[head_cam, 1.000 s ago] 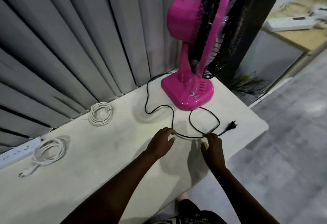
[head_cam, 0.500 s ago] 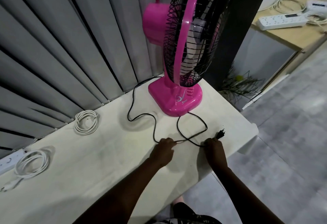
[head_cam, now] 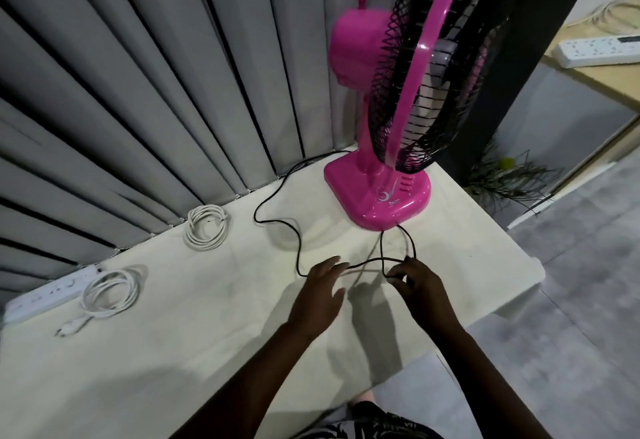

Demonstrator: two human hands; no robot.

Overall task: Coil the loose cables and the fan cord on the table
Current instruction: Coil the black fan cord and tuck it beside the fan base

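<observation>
A pink fan (head_cam: 379, 203) stands at the table's far right. Its black cord (head_cam: 277, 222) snakes from behind the base across the cream table (head_cam: 207, 334) to my hands. My right hand (head_cam: 420, 288) pinches the cord, and a narrow loop rises from it toward the fan base. The plug is hidden. My left hand (head_cam: 320, 288) rests on the cord with its fingers spread, and the grip is unclear. Two white cables lie coiled at the left: one (head_cam: 206, 227) near the curtain, one (head_cam: 110, 294) beside a power strip.
Grey curtains (head_cam: 138, 92) hang right behind the table. A white power strip (head_cam: 48, 294) lies at the far left edge. The table's right edge drops to a grey floor (head_cam: 571, 317). Another power strip (head_cam: 599, 50) sits on a wooden surface at the upper right.
The wide loop in front of the fan has been pulled into a narrow one at my right hand. The plug has gone out of sight. The camera has shifted.
</observation>
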